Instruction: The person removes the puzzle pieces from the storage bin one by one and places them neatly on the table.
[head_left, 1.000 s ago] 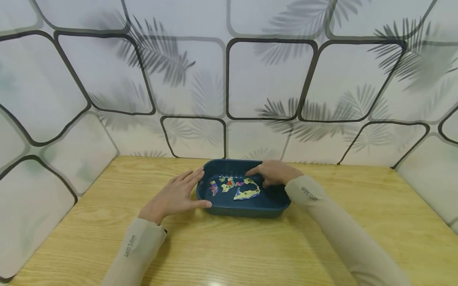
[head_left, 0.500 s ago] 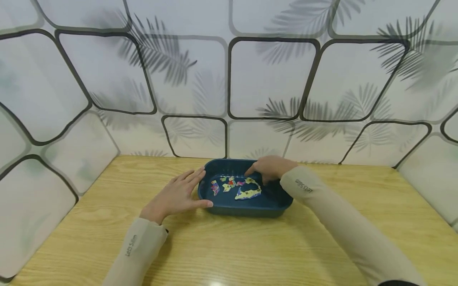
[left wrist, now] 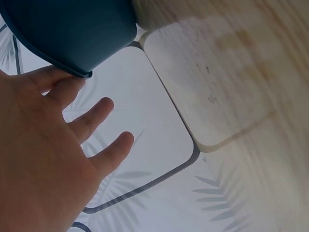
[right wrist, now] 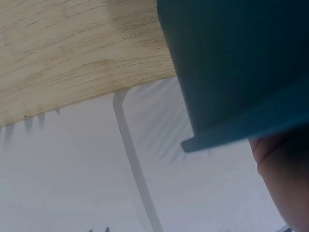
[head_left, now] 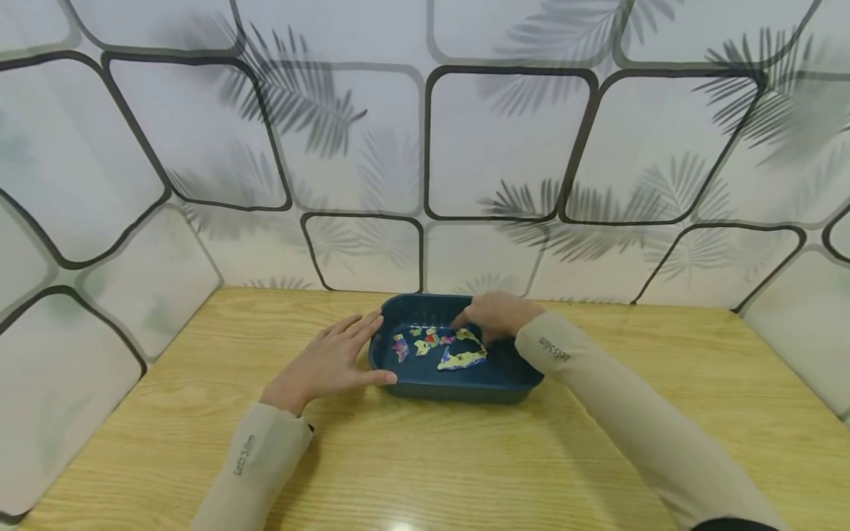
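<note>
A dark blue rectangular basin (head_left: 458,394) stands on the table, with several irregular, flat-looking pieces on its floor. The largest is a curved pale yellow piece (head_left: 462,360) with a blue edge; a purple and orange piece (head_left: 401,347) lies near the left wall. At the basin's left end is my left hand (head_left: 325,365), fingers spread and touching the rim, thumb along the front edge. My right hand (head_left: 499,314) reaches over the right part of the basin. Its index finger points down beside the curved piece's upper end, thumb apart; its other fingers are hidden.
The basin stands on a light wood-grain table (head_left: 412,464). Behind it rises a pale wall covering (head_left: 358,147) with dark outlined blocks and fern leaves, which also closes off both sides.
My right hand has shifted slightly left within the basin, its index fingertip staying by the curved piece. The left hand keeps its place at the rim. The pieces lie in the same arrangement.
</note>
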Action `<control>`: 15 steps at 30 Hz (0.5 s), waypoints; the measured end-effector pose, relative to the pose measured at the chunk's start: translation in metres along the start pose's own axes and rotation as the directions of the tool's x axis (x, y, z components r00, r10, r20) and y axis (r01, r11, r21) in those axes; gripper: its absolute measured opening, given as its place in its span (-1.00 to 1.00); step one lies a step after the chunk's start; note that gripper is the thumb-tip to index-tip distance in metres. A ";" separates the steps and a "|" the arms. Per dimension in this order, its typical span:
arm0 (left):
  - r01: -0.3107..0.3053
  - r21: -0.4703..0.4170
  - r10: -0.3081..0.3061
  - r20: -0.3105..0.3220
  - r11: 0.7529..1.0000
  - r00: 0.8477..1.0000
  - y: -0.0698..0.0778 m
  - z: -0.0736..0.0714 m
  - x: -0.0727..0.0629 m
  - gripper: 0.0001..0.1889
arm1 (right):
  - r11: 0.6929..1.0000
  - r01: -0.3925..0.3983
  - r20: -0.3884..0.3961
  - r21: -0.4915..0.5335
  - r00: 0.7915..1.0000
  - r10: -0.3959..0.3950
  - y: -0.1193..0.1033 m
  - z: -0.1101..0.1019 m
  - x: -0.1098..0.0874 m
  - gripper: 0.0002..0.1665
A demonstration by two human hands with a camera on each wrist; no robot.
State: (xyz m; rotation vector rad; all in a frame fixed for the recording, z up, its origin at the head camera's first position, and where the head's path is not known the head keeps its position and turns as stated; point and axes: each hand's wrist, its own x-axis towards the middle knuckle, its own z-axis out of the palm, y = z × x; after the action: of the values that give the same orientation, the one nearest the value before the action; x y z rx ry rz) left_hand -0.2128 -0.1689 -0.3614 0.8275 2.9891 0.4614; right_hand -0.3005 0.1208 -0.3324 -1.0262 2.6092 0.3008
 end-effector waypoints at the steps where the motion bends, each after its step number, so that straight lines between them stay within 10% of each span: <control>1: 0.001 0.001 -0.001 0.001 1.000 1.000 0.000 0.000 0.000 0.03 | 1.000 0.002 -0.003 -0.012 1.000 -0.002 0.000 0.000 0.000 -0.31; 15: 0.006 0.001 -0.006 0.006 1.000 1.000 0.001 -0.001 -0.001 0.02 | 0.999 -0.021 -0.003 -0.026 1.000 0.021 -0.001 0.001 0.000 -0.32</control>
State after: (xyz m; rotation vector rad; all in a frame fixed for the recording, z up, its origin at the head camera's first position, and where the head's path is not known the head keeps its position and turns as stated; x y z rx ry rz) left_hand -0.2114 -0.1687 -0.3606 0.8186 2.9858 0.4572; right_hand -0.2998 0.1202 -0.3340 -1.0087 2.6265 0.3391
